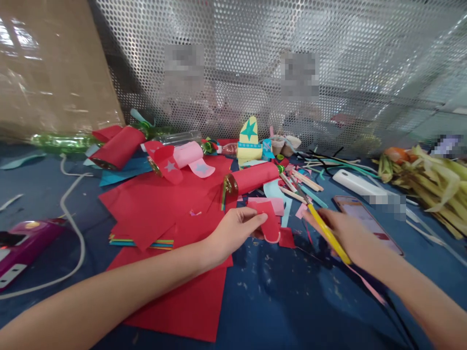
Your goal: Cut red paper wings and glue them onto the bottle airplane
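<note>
My left hand [239,228] pinches a small piece of red paper [269,221] between thumb and fingers. Its lower end is rounded, with a pale edge. To the right, my right hand [341,233] is closed around yellow-handled scissors [328,234], their metal blades pointing up and away toward the paper scraps; the hand is a little blurred. Just beyond the left hand lies a bottle wrapped in red paper [257,177]. A pink paper piece [275,206] and a small red scrap [287,237] lie close to the held paper.
Red paper sheets [189,296] cover the left middle of the blue table. Paper-wrapped bottles [118,148] and a yellow paper piece with a star [249,138] stand behind. A phone [367,221], white glue gun [359,187], corn husks [434,184], purple power strip [31,245] and cord [78,233] lie around.
</note>
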{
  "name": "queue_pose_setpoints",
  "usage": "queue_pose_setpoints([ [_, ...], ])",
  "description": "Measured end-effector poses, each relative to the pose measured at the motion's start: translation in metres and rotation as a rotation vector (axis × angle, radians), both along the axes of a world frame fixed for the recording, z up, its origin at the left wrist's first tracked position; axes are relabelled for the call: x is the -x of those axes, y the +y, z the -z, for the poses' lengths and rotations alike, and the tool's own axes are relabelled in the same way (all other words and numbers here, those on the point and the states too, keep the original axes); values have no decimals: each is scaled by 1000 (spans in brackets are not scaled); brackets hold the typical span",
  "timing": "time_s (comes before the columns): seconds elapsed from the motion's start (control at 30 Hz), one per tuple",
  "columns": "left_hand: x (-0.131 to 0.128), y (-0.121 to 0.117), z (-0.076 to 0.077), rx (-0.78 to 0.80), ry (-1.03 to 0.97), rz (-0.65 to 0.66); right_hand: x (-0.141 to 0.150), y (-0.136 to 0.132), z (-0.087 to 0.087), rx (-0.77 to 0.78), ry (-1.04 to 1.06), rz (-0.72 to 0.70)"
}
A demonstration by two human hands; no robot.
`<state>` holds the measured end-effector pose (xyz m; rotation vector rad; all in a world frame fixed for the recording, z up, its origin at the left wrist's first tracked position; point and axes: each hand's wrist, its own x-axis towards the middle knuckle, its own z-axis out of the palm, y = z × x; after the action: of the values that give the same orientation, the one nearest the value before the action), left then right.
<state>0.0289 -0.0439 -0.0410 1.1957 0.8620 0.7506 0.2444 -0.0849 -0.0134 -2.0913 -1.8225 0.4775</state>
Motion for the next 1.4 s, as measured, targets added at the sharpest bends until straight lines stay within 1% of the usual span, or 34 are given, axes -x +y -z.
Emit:
queue_pose_setpoints([
  [0.07, 0, 0, 2, -27, 13, 24, -9, 16, -6, 71, -206, 54],
  [0.13, -1, 1, 4, -46, 22, 24, -10, 27, -8, 152, -354, 73],
  [0.27, -3, 3, 7, -13, 20, -10, -5, 43, -5, 234, -521, 102],
  [0.47, -5, 0, 5, 17, -14, -42, -10, 77, -3, 252, -607, 161],
  [0.57, -5, -3, 3, 42, -86, -69, -10, 90, 0, 267, -597, 141],
  [0.67, -5, -3, 3, 54, -97, -104, -8, 96, 3, 254, -567, 114],
  [0.77, -4, -2, 4, 15, -41, -141, -9, 98, 3, 192, -527, 109],
  [0.83, -3, -1, 6, -30, 19, -136, -10, 95, -1, 133, -489, 91],
  [0.9, -2, -1, 8, -73, 51, -119, -9, 87, -6, 60, -443, 54],
  [1.0, -1, -1, 9, -107, 25, -97, 0, 65, -13, -40, -324, -55],
  [1.07, -2, -2, 9, -124, 8, -70, 10, 46, -12, -60, -158, -177],
  [1.1, -3, -2, 8, -138, 14, -57, 16, 37, -10, -66, -31, -239],
  [1.13, -3, -3, 8, -159, 30, -47, 20, 30, -7, -81, 167, -291],
  [1.2, -3, -2, 5, -212, 61, -52, 28, 18, 1, -118, 444, -332],
  [1.23, -2, -1, 3, -240, 75, -65, 30, 15, 5, -139, 533, -334],
  [1.27, -1, 1, 1, -274, 93, -86, 31, 13, 9, -163, 567, -329],
  [1.33, 2, 6, -2, -389, 138, -144, 30, 11, 14, -210, 565, -317],
  [1.4, 6, 13, -2, -596, 236, -192, 26, 11, 16, -236, 494, -282],
])
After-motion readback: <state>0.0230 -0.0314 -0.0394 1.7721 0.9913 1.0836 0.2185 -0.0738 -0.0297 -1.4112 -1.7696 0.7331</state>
